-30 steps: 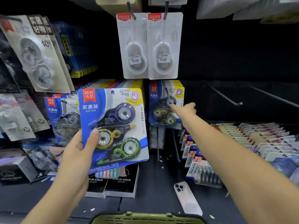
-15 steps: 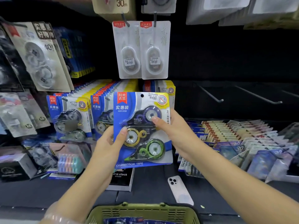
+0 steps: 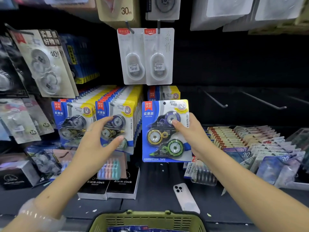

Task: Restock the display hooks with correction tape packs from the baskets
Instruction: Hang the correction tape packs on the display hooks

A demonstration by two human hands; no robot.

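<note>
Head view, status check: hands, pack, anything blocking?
Right hand grips correction tape pack, not hooked. Left hand open by hung packs. Partly filled hook behind; nothing blocking.

A single head-worn wide-angle view is given. The scene is looked at forward and down, facing a shelf wall of display hooks [image 3: 215, 100] at close range. Both forearms are seen entering from the bottom corners, the left hand [image 3: 98, 139] and right hand [image 3: 192, 133] near mid-frame. A green basket [image 3: 147, 220] is cut by the bottom edge, just below the camera. Edges are bent by lens distortion.
</note>
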